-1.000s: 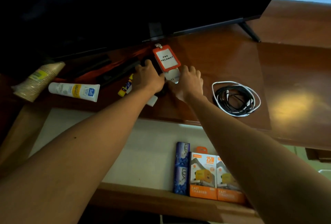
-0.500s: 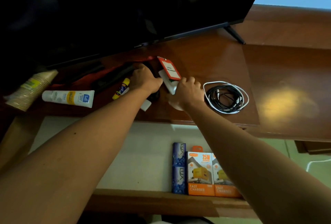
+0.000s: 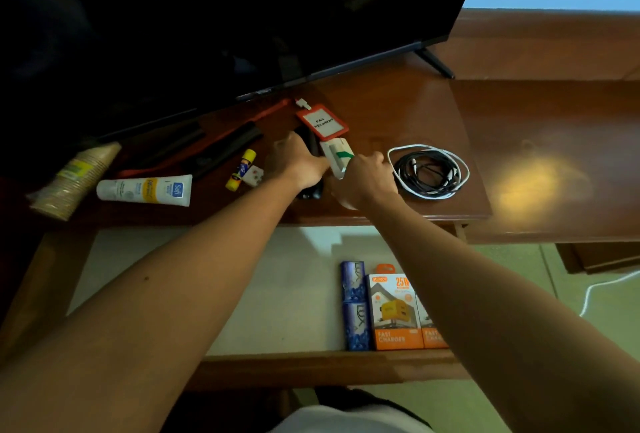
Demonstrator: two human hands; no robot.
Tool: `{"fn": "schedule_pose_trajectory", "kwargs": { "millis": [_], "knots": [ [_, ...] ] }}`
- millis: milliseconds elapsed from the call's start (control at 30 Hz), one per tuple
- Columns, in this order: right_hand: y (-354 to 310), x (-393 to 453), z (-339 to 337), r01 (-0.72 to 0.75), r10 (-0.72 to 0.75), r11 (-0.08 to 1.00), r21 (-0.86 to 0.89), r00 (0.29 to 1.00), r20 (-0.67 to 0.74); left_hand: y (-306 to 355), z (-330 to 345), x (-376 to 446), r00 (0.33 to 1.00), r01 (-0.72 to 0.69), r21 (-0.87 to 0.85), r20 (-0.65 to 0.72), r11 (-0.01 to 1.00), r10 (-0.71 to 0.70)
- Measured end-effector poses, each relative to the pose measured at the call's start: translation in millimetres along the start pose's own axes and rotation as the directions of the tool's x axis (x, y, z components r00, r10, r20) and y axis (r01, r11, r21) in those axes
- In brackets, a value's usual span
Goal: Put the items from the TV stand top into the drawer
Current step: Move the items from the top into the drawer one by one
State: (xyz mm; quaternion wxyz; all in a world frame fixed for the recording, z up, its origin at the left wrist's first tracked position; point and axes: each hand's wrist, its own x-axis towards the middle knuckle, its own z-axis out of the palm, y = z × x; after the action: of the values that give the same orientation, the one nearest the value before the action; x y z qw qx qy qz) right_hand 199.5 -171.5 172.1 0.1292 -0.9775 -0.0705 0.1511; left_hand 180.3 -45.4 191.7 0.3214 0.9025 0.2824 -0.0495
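The right hand (image 3: 367, 178) curls its fingers round a small white box with a green mark (image 3: 336, 157), tilted on the stand top, while the left hand (image 3: 298, 164) grips a black object (image 3: 311, 169) just beside it; what that object is cannot be told. Nearest, the open drawer (image 3: 277, 365) has a pale flat floor and a wooden front edge, and it holds two glossy orange cardboard charger boxes (image 3: 396, 313) standing beside a slim blue patterned box (image 3: 352, 304). Beyond it runs the TV stand top (image 3: 398, 110), polished reddish-brown wood with a soft yellow glare at the right. To the right of the hands lies a round coil of black and white cables (image 3: 428, 171). To the left lie a yellow glue stick (image 3: 241, 169), a smooth white tube (image 3: 145, 189) on its side, and a ribbed stack of paper cups (image 3: 74, 179) tipped over. Just past the hands sits a red-framed rectangular badge holder (image 3: 322, 121). Farthest, the dark flat television (image 3: 242, 16) fills the back, with pale blue wall at the upper right.
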Motion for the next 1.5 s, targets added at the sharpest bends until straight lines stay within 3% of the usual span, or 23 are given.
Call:
{"fn": "schedule_pose_trajectory", "kwargs": {
  "millis": [200, 467, 700, 1167, 1500],
  "knots": [
    [13, -53, 30, -0.107, 0.113, 0.986, 0.128, 0.993, -0.039, -28, 14, -38, 0.999, -0.027, -0.038, 0.03, 0.999, 0.028],
    [17, -121, 66, -0.104, 0.124, 0.97, 0.22, 0.989, -0.076, -78, 24, -96, 0.986, -0.164, -0.034, -0.02, 0.986, 0.163],
    [19, -177, 107, -0.14, 0.155, 0.967, 0.214, 0.986, -0.055, -126, 45, -138, 0.983, -0.181, 0.006, 0.003, 0.983, 0.181],
    [16, -172, 165, -0.293, 0.274, 0.956, 0.011, 0.906, 0.322, -173, 83, -127, 0.973, -0.013, 0.13, 0.229, 0.991, -0.017],
    [13, -147, 160, -0.188, 0.21, 0.978, -0.093, 0.887, 0.412, -192, 103, -119, 0.945, -0.001, 0.221, 0.32, 0.975, -0.071]
  ]
}}
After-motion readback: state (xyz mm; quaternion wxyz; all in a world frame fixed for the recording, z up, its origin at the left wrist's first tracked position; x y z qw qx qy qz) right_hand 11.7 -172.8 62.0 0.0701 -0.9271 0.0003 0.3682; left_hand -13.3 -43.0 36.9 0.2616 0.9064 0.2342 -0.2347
